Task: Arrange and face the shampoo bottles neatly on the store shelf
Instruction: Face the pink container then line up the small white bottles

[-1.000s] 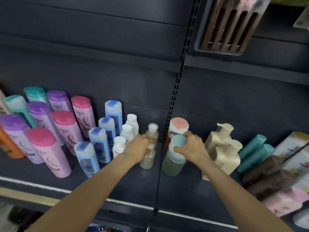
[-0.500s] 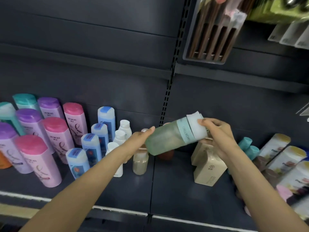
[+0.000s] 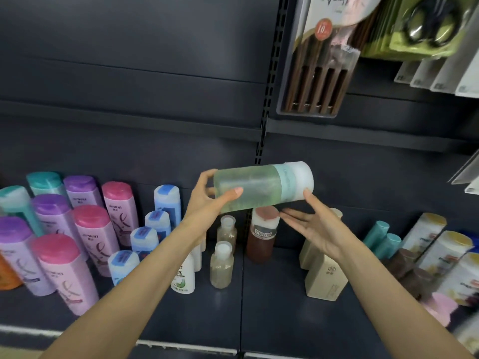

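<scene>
A pale green bottle (image 3: 261, 186) with a white cap lies on its side in the air above the dark shelf (image 3: 197, 317). My left hand (image 3: 211, 200) grips its base end. My right hand (image 3: 313, 226) is under the cap end with fingers spread, only the thumb touching the cap. Below stand a brown bottle (image 3: 261, 237) with a reddish cap and two small clear bottles (image 3: 222, 265). Pink and purple bottles (image 3: 64, 268) and blue-capped bottles (image 3: 145, 239) stand in rows on the left.
Beige pump bottles (image 3: 324, 278) stand under my right forearm. Teal tubes (image 3: 381, 239) and white packs (image 3: 445, 255) lie at the right. A hanging pack of brown sticks (image 3: 316, 81) and green scissor packs (image 3: 427, 24) hang above right. A white bottle (image 3: 182, 278) stands beside my left arm.
The green bottle rose off the shelf and turned onto its side. My left hand left the small clear bottle and took the green bottle's base; my right hand loosened from the cap.
</scene>
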